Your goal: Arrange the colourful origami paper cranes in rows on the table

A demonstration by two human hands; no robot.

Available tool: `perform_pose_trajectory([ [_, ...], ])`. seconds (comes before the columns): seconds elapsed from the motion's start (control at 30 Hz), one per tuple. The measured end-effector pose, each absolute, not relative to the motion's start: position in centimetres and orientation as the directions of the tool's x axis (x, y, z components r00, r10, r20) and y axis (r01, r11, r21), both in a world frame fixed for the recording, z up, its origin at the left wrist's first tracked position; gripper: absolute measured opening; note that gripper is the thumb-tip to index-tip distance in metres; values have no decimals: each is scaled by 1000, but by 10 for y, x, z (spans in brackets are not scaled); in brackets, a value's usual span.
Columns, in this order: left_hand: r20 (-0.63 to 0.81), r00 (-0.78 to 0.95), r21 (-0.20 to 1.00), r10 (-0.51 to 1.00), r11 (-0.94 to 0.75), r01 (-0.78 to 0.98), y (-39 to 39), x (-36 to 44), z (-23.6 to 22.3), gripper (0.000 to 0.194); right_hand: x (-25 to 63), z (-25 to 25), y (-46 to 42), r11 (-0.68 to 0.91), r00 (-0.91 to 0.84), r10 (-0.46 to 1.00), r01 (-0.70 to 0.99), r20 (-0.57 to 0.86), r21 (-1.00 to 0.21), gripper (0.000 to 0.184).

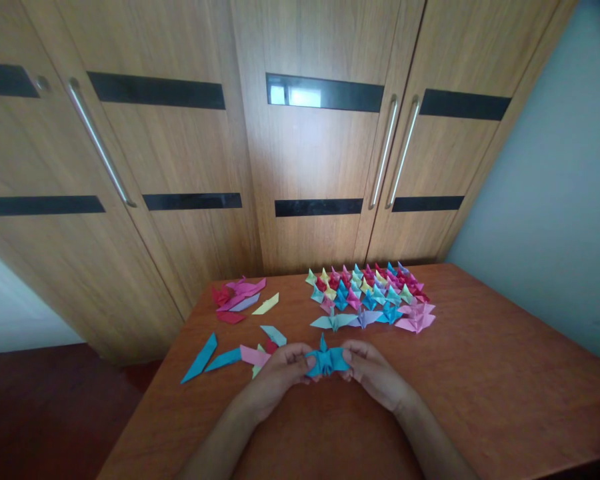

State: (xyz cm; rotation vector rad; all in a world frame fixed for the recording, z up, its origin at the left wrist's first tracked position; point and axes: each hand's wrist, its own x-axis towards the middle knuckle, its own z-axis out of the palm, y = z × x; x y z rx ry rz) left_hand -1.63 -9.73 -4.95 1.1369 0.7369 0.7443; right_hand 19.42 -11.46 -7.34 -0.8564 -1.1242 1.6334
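Observation:
A blue paper crane is held above the near part of the table, its wings spread sideways and one point sticking up. My left hand pinches the left wing between thumb and fingers. On the other side, my right hand grips the right wing the same way. Just beyond my hands stands a front row of cranes with open wings: a pale green crane, a lilac crane, a blue crane and a pink crane. Close to my left wrist lie folded pieces, including a pink strip.
Rows of many-coloured cranes stand at the table's back. Flat folded papers, among them a yellow piece and a blue piece, lie on the left. A wooden wardrobe rises behind the table; a pale wall is right.

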Motion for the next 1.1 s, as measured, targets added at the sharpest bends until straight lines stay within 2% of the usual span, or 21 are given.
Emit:
perform_pose_trajectory([
  [0.17, -113, 575, 908, 811, 319, -270, -98, -16, -51, 19, 196, -76, -113, -153, -285, 957, -348, -51, -925, 31],
  [0.3, -131, 562, 905, 817, 329, -268, -98, -18, -50, 18, 198, -74, -110, -113, -260, 965, -313, -29, -943, 31],
  [0.43, -130, 521, 920, 844, 298, -253, -96, -20, -50, 21, 198, -71, -108, -41, -137, 991, -276, -3, -960, 35],
  [0.57, -141, 487, 948, 862, 258, -183, -95, -18, -50, 25, 196, -73, -105, 2, -49, 999, -152, 10, -988, 40],
  [0.7, -157, 348, 984, 924, 178, -29, -92, -14, -50, 30, 198, -79, -100, 88, 83, 992, 66, 93, -994, 42],
  [0.8, -132, 258, 991, 957, 126, 41, -89, -13, -52, 32, 198, -81, -101, 214, 206, 924, 418, 321, -883, 41],
  [0.87, -117, 237, 991, 964, 100, 84, -88, -13, -54, 34, 195, -81, -105, 295, 157, 870, 593, 468, -749, 38],
  [0.97, -94, 231, 987, 969, 60, 152, -86, -13, -59, 35, 186, -79, -113, 405, -4, 844, 660, 537, -633, 29],
  [1.1, -63, 246, 976, 967, 8, 216, -88, -10, -60, 33, 176, -76, -122, 441, -115, 858, 664, 501, -603, 19],
])
